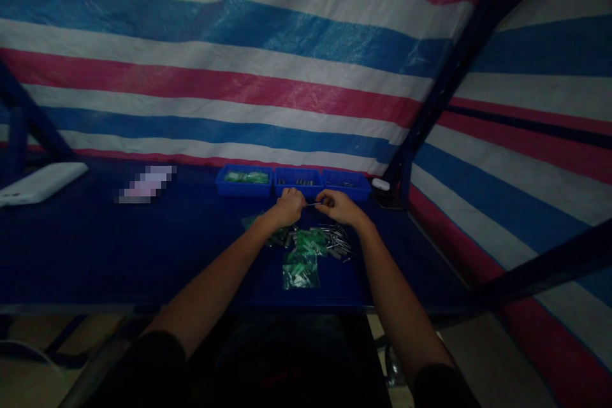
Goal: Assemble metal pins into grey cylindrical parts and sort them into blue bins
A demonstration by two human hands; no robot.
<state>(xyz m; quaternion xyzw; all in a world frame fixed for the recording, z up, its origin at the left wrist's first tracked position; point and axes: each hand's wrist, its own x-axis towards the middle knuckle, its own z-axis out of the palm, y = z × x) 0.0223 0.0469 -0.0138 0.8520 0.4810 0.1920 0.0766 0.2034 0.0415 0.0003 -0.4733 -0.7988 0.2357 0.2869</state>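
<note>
Over the middle of the table my left hand (289, 206) and my right hand (338, 206) face each other with a small gap between them. A thin metal pin (312, 204), perhaps a screw, bridges that gap. Its right end is pinched by my right fingers. At its left end my left fingers are curled closed, and what else they hold is hidden. Below the hands lie small clear bags with green pieces (303, 262). Beside them, under my right hand, is a loose pile of silvery screw-like pins (340, 243). Small greyish cylinders (288, 239) lie partly behind my left wrist.
Three blue bins stand in a row behind my hands: the left bin (243, 190) with green packets, the middle bin (299, 191) and right bin (351, 194) with small metal parts. A white case (381, 184) sits at right, a white box-like object (45, 182) far left. Blue posts (404, 178) frame the table.
</note>
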